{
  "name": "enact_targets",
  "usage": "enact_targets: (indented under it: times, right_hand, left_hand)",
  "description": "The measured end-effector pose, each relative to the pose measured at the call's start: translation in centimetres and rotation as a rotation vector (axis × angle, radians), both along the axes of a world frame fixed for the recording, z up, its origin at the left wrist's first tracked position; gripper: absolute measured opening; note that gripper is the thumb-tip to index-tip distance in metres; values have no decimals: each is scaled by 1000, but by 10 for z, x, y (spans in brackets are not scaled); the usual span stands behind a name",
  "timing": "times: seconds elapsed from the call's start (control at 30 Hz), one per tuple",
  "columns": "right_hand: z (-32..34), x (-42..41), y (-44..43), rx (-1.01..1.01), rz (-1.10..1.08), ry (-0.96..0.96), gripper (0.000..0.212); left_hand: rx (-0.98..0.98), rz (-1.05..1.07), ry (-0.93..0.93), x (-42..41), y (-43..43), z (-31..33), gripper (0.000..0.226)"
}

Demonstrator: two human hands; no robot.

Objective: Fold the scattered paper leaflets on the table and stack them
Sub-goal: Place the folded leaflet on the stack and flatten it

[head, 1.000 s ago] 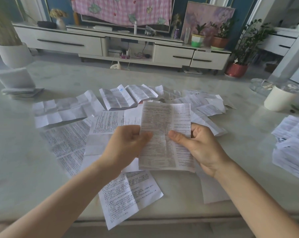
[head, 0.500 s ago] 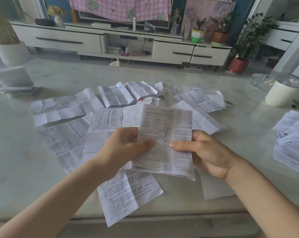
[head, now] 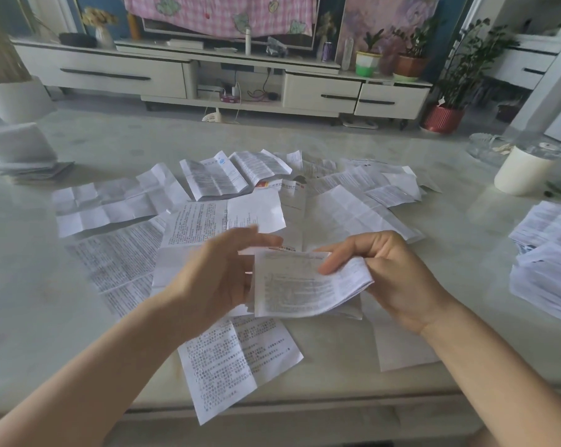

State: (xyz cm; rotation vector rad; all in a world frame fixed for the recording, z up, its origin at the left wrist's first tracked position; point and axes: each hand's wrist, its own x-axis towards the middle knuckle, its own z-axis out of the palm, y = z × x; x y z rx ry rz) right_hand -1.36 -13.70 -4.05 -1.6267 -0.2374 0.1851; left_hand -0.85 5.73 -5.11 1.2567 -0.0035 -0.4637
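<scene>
- The right hand (head: 392, 279) has the folded leaflet (head: 305, 288) pinched at its right edge, thumb on top and fingers curled beneath. That clamps every layer at once, likely to stop the fold springing open.
- The left hand (head: 221, 275) sits at the leaflet's 9 o'clock with fingers straight and loose, gripping nothing. It is too blurred to tell whether it touches the paper's edge.
- The leaflet is held just above the surface (head: 63, 317), over the middle of the scatter. Its near edge bows, so I'd judge the crease wants another press.
- Unfolded leaflets (head: 117, 204) fan out overlapping from 9 through 12 to 2 o'clock. A printed sheet (head: 234, 359) lies at 6 o'clock, by the surface's front edge.
- A folded stack (head: 24, 156) sits well apart at 10 o'clock, and a looser pile (head: 550, 253) at 3 o'clock. I can't tell which one takes this leaflet.
- With this many sheets lying flat, the job looks far from done.
</scene>
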Motion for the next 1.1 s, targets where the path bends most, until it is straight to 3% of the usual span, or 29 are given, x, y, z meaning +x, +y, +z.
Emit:
enact_targets:
  times: [0.17, 0.37, 0.4, 0.47, 0.53, 0.67, 0.77, 0.87, 0.93, 1.1]
  right_hand:
    - [-6, -4, 2, -155, 26, -105, 52]
    - [5, -6, -2, -11, 28, 255, 26]
    - [4, -6, -3, -31, 41, 274, 32]
    - [-1, -7, -1, -143, 61, 221, 35]
    - [-4, -6, 2, -172, 25, 165, 23]
    - [-1, -1, 4, -118, -74, 139, 18]
    - [1, -2, 5, -90, -45, 175, 15]
    - [-2, -7, 7, -97, -55, 170, 8]
    - [-5, -6, 8, -101, -116, 119, 18]
    - [-7, -1, 11, 16, -230, 97, 14]
  left_hand:
    - [160, -46, -123, -6, -6, -13, 25]
    - [190, 142, -188, -1, -4, -19, 30]
    - [216, 165, -210, -1, -4, -20, 30]
    - [272, 191, -256, -2, -5, -22, 27]
    - [315, 198, -290, -2, -6, -21, 27]
    - [275, 179, -272, 0, -6, -15, 33]
    - [182, 196, -206, -4, -10, -15, 26]
    - [277, 328, -293, -5, -13, -21, 21]
    - [304, 374, -358, -5, -15, -20, 20]
    - [213, 352, -337, -6, -17, -14, 20]
